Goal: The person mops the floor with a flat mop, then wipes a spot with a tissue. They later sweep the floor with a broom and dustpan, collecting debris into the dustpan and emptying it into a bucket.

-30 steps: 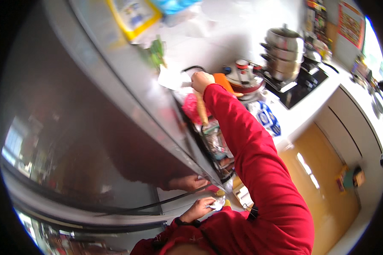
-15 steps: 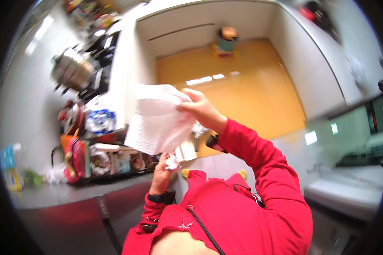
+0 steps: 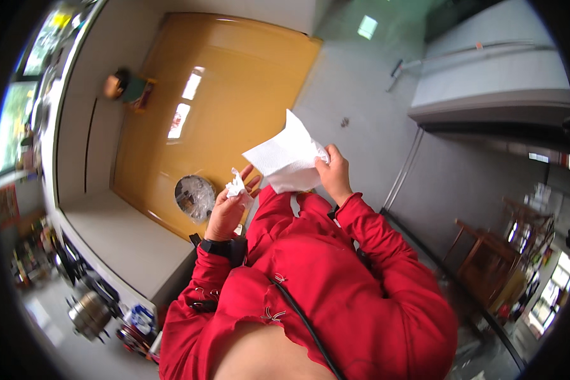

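Observation:
My right hand [image 3: 334, 171] pinches the right edge of a white paper towel [image 3: 284, 158], textured and partly unfolded, hanging in front of my body. My left hand [image 3: 228, 212] holds a crumpled white tissue [image 3: 235, 185] between its thumb and fingers, with some fingertips stretched toward the towel. The two papers are apart. Beyond the left hand, a round bin [image 3: 195, 197] lined with clear plastic stands on the floor.
A glossy yellow-brown floor [image 3: 234, 82] meets grey tiles [image 3: 335, 88]. White counter fronts [image 3: 123, 237] run along the left, with a metal pot [image 3: 90, 315] above them. A small stool [image 3: 147, 95] bears a dark green container [image 3: 133, 87]. Wooden chairs [image 3: 487, 256] stand at right.
My view has turned to the right, away from the counter. The paper towel has come down and nearer to my body, still in my right hand. The bin has come into full view.

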A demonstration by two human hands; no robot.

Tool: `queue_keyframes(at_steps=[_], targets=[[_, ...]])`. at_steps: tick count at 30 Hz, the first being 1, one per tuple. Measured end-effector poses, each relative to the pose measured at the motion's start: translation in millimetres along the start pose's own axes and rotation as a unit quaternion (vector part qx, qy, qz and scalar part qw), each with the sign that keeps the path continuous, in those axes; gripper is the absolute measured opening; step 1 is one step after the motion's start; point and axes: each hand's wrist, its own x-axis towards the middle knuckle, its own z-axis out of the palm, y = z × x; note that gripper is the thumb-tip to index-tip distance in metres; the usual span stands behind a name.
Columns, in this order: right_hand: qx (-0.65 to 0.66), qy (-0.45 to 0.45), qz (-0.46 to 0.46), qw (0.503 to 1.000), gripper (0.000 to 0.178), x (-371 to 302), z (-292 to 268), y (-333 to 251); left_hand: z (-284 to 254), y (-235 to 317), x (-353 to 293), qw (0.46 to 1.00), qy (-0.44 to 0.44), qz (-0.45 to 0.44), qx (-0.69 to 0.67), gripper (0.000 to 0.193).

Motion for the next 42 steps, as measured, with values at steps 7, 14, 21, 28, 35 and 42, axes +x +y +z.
queue_keyframes(at_steps=[7,14,21,28,35,42], targets=[[-0.059,0.013,0.111,0.992,0.017,44,-39,90,1,-66,179,0.945,-0.058,-0.226,0.228,0.026],[0.055,0.147,0.189,0.969,0.019,115,-46,241,-31,-190,304,0.856,-0.097,-0.363,0.355,0.017],[-0.232,0.093,0.132,0.959,0.019,211,-45,458,-102,-385,402,0.789,-0.076,-0.287,0.538,0.016],[-0.390,0.047,0.065,0.917,0.021,317,-27,600,-167,-551,486,0.812,-0.001,-0.251,0.526,0.020],[-0.422,0.077,-0.060,0.901,0.063,321,10,635,-211,-613,537,0.847,0.037,-0.277,0.451,0.019],[-0.420,0.032,0.019,0.907,0.073,312,33,672,-205,-578,479,0.864,0.115,-0.369,0.323,0.026]])
